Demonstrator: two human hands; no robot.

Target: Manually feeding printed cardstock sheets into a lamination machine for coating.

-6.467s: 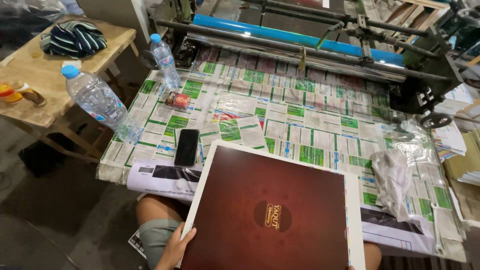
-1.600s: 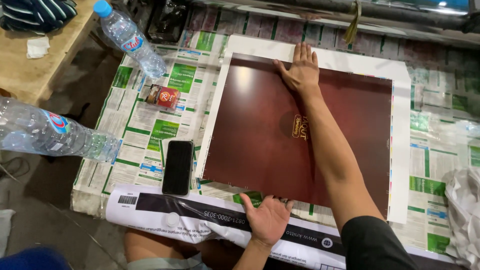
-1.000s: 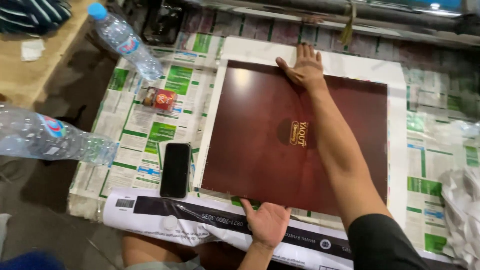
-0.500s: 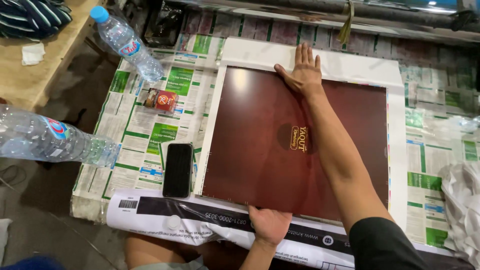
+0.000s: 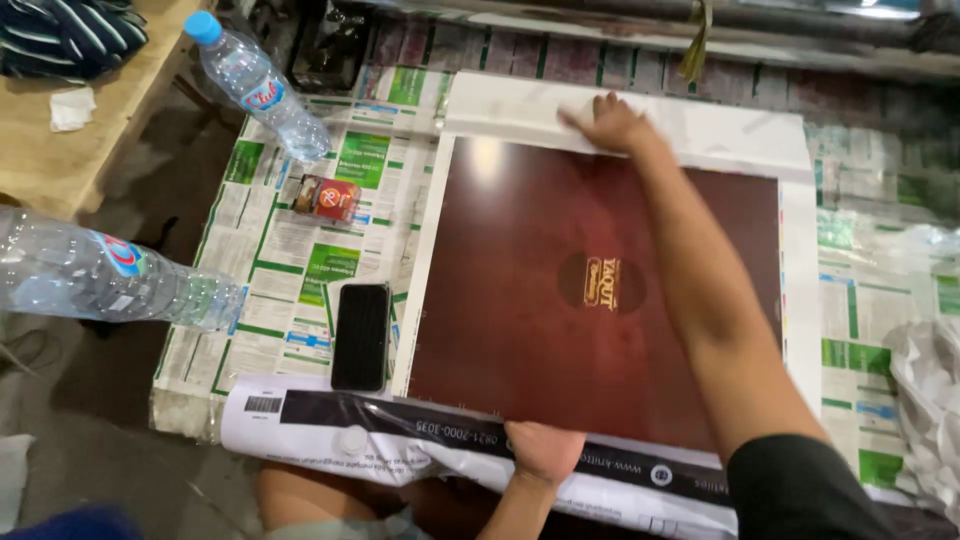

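Head view, present moment. A dark maroon board with a round emblem near its middle lies flat on a larger white sheet, which shows as a border along the board's left, far and right edges. Both rest on a tabletop covered with green-and-white newsprint.

The right hand is at the far edge, fingers spread flat and released, palm down on the white border just beyond the board's far edge. The left hand is at the near edge, fingers curled over the board's near rim, gripping it.

Change noted: half a second ago the right hand lay on the maroon surface near its far left part; it now sits further out, on the white margin. The left hand has stayed at the near edge. The board appears to have held its position on the sheet. Judgement: the far hand is pressing or smoothing outward toward the margin while the near hand steadies the board.

Surroundings: a black phone lies face up just left of the board; a small red packet lies further left and farther off; one clear water bottle stands at far left, another at near left. A black-and-white printed sheet drapes over the near edge of the tabletop.
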